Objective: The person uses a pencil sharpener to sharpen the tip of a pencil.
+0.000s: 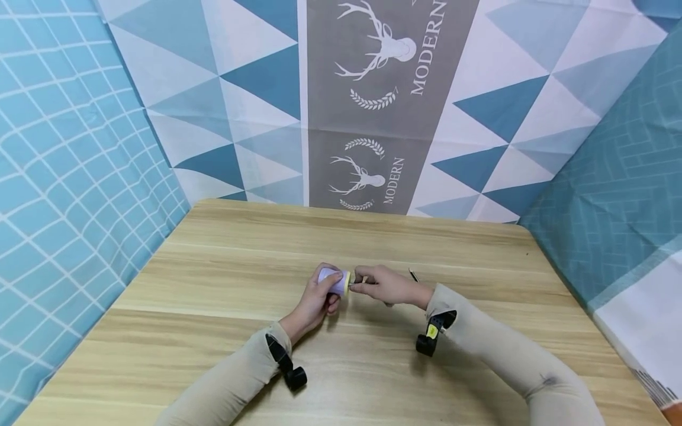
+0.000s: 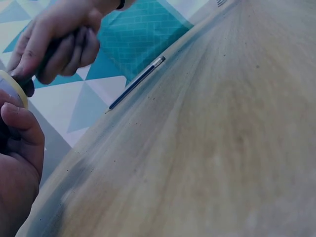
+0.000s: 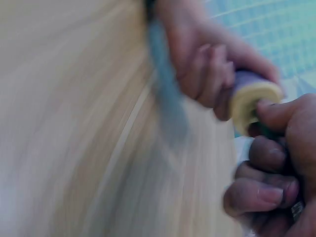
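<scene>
My left hand point(image 1: 313, 300) grips a purple cylindrical pencil sharpener point(image 1: 339, 287) with a pale yellow end, the thumb lying along its side. The yellow end point(image 3: 241, 106) faces my right hand point(image 1: 388, 285). That hand, fingers curled, holds a dark pencil point(image 3: 297, 209) against the opening in the yellow end. Most of this pencil is hidden inside the fist, though a barcode-like patch shows between the fingers in the right wrist view. Both hands are held above the wooden table, near its middle.
Another pencil point(image 2: 137, 83), dark blue with a metal band at one end, lies on the wooden table point(image 1: 256, 242) just beyond the right hand. Patterned cloths point(image 1: 256, 118) hang behind the table and at both sides. Each wrist wears a black strapped camera point(image 1: 295, 376).
</scene>
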Motion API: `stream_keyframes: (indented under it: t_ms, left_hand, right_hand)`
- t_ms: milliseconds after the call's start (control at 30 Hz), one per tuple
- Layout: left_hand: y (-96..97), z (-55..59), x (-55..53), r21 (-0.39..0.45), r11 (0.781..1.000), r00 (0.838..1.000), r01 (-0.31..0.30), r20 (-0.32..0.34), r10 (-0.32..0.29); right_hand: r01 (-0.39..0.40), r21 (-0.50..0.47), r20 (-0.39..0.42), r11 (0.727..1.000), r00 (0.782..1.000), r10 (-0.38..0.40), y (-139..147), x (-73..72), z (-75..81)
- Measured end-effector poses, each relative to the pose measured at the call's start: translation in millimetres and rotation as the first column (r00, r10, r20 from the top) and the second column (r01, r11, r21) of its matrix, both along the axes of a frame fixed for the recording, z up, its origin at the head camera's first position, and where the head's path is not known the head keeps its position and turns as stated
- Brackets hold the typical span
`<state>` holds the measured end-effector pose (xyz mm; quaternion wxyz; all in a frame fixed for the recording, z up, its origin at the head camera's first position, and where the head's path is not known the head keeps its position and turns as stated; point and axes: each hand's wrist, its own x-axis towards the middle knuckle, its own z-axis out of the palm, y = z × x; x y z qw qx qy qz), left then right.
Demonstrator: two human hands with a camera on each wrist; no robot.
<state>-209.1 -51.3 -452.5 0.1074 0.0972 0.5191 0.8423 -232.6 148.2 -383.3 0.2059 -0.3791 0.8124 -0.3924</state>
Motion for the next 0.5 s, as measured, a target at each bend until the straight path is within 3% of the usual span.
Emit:
stream_keyframes:
  t_ms: [33, 67, 133, 233, 300, 333, 367, 400, 467, 500]
  left_hand:
    - [-0.2, 0.4, 0.1, 0.007, 1.000, 1.000, 0.006, -0.002, -0.006]
    - [-0.1, 0.9, 0.0, 0.009, 1.000, 1.000, 0.012, -0.007, -0.012]
    - [0.7, 2.0, -0.3, 0.011, 1.000, 0.999, 0.028, -0.016, -0.028]
    - [2.4, 3.4, -0.2, 0.013, 0.999, 0.998, 0.048, -0.028, -0.047]
    - [2.7, 3.4, 0.2, 0.011, 0.999, 0.999, 0.046, -0.024, -0.046]
    - [2.5, 3.3, 0.7, 0.011, 0.999, 0.999, 0.043, -0.020, -0.043]
    - [2.0, 3.2, 1.1, 0.008, 0.999, 0.999, 0.039, -0.016, -0.039]
    - [1.3, 2.9, 1.5, 0.008, 0.999, 0.999, 0.036, -0.011, -0.036]
    - [-0.4, 2.1, 1.9, 0.006, 0.999, 0.999, 0.031, -0.005, -0.031]
    - [-1.3, 2.0, 2.4, 0.006, 1.000, 1.000, 0.031, -0.008, -0.030]
  right_hand:
    - [0.025, -0.014, 0.138, 1.000, 0.990, -0.023, 0.3, -0.3, 1.7]
    - [0.054, -0.024, 0.270, 0.998, 0.962, -0.046, 1.0, -0.6, 3.3]
    - [0.111, -0.038, 0.472, 0.993, 0.878, -0.080, 2.9, -1.5, 6.0]
    - [0.145, -0.041, 0.607, 0.989, 0.789, -0.091, 5.1, -3.5, 8.8]
    - [0.145, -0.032, 0.634, 0.989, 0.768, -0.092, 5.5, -4.0, 9.2]
    - [0.139, -0.026, 0.621, 0.990, 0.778, -0.093, 5.3, -3.6, 9.0]
    - [0.135, -0.013, 0.589, 0.991, 0.802, -0.101, 4.4, -2.3, 9.3]
    - [0.127, 0.006, 0.529, 0.992, 0.841, -0.111, 3.3, -0.5, 9.8]
    - [0.101, 0.053, 0.273, 0.993, 0.956, -0.112, 0.3, 5.6, 10.8]
    - [0.107, 0.090, 0.105, 0.990, 0.988, -0.116, -1.4, 9.9, 11.6]
